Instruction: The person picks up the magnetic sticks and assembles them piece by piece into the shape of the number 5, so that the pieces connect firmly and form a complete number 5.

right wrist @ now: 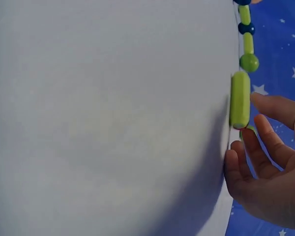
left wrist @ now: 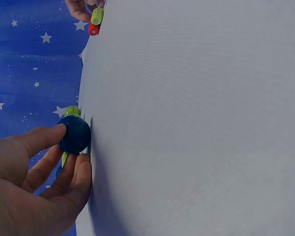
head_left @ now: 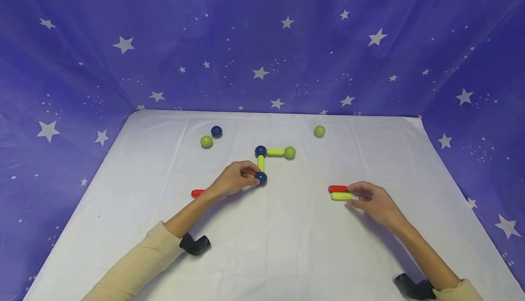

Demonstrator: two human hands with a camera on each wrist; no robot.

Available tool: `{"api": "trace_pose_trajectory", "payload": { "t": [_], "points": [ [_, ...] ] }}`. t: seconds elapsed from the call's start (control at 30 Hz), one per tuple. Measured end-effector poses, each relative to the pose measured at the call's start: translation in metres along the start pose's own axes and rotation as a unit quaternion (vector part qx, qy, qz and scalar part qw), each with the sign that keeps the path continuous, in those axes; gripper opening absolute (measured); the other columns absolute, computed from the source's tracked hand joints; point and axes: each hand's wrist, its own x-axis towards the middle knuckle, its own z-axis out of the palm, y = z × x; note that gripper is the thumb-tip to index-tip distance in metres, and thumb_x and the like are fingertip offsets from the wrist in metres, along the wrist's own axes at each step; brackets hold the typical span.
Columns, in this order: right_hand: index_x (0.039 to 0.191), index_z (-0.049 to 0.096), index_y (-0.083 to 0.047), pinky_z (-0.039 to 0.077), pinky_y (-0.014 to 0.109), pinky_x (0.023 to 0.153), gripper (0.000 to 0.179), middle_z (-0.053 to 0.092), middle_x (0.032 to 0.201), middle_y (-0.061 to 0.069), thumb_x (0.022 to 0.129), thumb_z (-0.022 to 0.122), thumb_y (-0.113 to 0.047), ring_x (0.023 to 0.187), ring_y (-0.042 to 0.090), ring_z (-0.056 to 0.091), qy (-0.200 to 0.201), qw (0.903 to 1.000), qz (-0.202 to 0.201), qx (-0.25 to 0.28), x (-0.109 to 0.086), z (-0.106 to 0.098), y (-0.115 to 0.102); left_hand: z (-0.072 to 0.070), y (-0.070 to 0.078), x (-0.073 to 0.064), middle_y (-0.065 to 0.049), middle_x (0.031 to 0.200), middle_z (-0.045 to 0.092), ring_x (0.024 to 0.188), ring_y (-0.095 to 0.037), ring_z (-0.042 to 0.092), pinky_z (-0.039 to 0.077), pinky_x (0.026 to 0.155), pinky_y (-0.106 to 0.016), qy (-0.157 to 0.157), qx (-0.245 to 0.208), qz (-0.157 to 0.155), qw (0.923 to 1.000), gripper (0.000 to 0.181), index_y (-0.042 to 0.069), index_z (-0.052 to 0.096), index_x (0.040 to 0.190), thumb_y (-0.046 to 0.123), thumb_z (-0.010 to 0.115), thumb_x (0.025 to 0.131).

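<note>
Head view. Item: L-shaped assembly, centre of frame, of two navy balls, one green ball and two yellow-green rods. Left hand: fingers pinch its lower navy ball. Red rod, left of centre, partly behind that forearm. Right hand, right of centre: fingers parted about the near ends of an upper red rod and a loose yellow-green rod, side by side; whether they grip cannot be told. Loose balls: navy and green, upper left of centre; another green, upper right of centre. Handling, as judged: light, hard, smooth; balls apt to roll, joints perhaps easily twisted apart. Best hold: balls across their width, rods at mid-length. Surface: bench under white, faintly creased cloth. Room: purple-blue star-printed backdrop behind and at both sides, lettering along the top edge.

Left wrist view. Thumb and fingers round the navy ball, left of centre, close against the cloth; the rod pair at upper left.

Right wrist view. Yellow-green rod at right, fingertips beside it, spread; assembly at upper right; starred backdrop along the right edge.
</note>
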Motion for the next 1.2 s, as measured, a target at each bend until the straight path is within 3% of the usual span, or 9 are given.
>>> {"api": "trace_pose_trajectory", "payload": {
  "t": [0.27, 0.57, 0.83, 1.2],
  "points": [
    [0.111, 0.070, -0.005, 0.049, 0.049, 0.090, 0.029, 0.067, 0.115, 0.015, 0.086, 0.079, -0.017, 0.106, 0.036, 0.062, 0.008, 0.9995, -0.017, -0.024, 0.004, 0.002, 0.005, 0.000, -0.001, -0.001, -0.003, 0.098, 0.069, 0.090, -0.018, 0.063, 0.050, 0.080, -0.032, -0.002, -0.002, 0.003, 1.0000, 0.025, 0.003, 0.069, 0.112, 0.007, 0.075, 0.088],
    [0.107, 0.073, -0.008, 0.048, 0.031, 0.072, 0.024, 0.068, 0.097, 0.005, 0.085, 0.080, -0.015, 0.088, 0.022, 0.062, -0.003, 0.9992, -0.004, -0.039, 0.003, 0.004, 0.004, 0.000, -0.002, 0.000, -0.004, 0.097, 0.069, 0.090, -0.018, 0.064, 0.050, 0.080, -0.032, -0.001, -0.007, -0.002, 1.0000, 0.024, 0.004, 0.069, 0.111, 0.007, 0.075, 0.088],
    [0.108, 0.074, -0.006, 0.048, 0.025, 0.065, 0.024, 0.068, 0.091, 0.002, 0.086, 0.079, -0.015, 0.084, 0.021, 0.061, -0.021, 0.9994, -0.023, -0.013, 0.004, 0.009, -0.014, 0.000, -0.002, 0.000, -0.004, 0.098, 0.069, 0.090, -0.018, 0.064, 0.050, 0.081, -0.032, 0.000, -0.003, -0.001, 1.0000, 0.025, 0.004, 0.069, 0.112, 0.007, 0.075, 0.088],
    [0.106, 0.075, -0.007, 0.052, 0.027, 0.071, 0.019, 0.070, 0.087, -0.001, 0.088, 0.076, -0.011, 0.081, 0.018, 0.066, -0.041, 0.9962, -0.076, 0.018, 0.035, 0.041, -0.049, -0.002, -0.002, 0.000, -0.005, 0.099, 0.069, 0.090, -0.019, 0.064, 0.050, 0.081, -0.034, 0.000, -0.004, 0.008, 1.0000, 0.026, 0.002, 0.069, 0.112, 0.009, 0.076, 0.088]
  ]
}}
